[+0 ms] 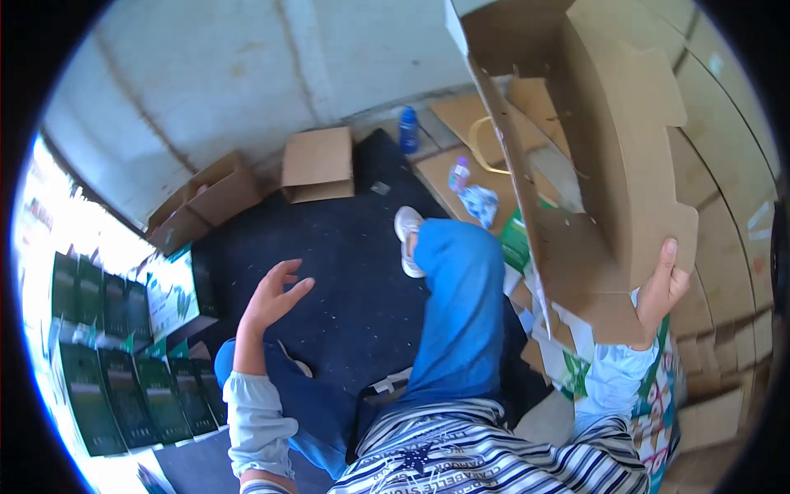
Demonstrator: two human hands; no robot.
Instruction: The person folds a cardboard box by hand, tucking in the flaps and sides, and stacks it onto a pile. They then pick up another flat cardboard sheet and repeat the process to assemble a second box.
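An unfolded-flap cardboard box (605, 165) stands tilted at my right, its brown inside facing me. My right hand (662, 288) is closed on the near right flap of this box, the thumb pressed against the cardboard. Over the dark floor mat, my left hand (276, 296) hangs with its fingers apart and holds nothing. Nearest to that hand is a white and green printed box (177, 288), a short way to its left.
Rows of dark green boxes (123, 395) stand at the left. Along the wall are an open carton (226, 189) and another cardboard box (318, 163). A blue bottle (408, 130), a small pink-capped bottle (459, 174) and loose cardboard lie beyond my feet. Stacked cartons (724, 148) line the right.
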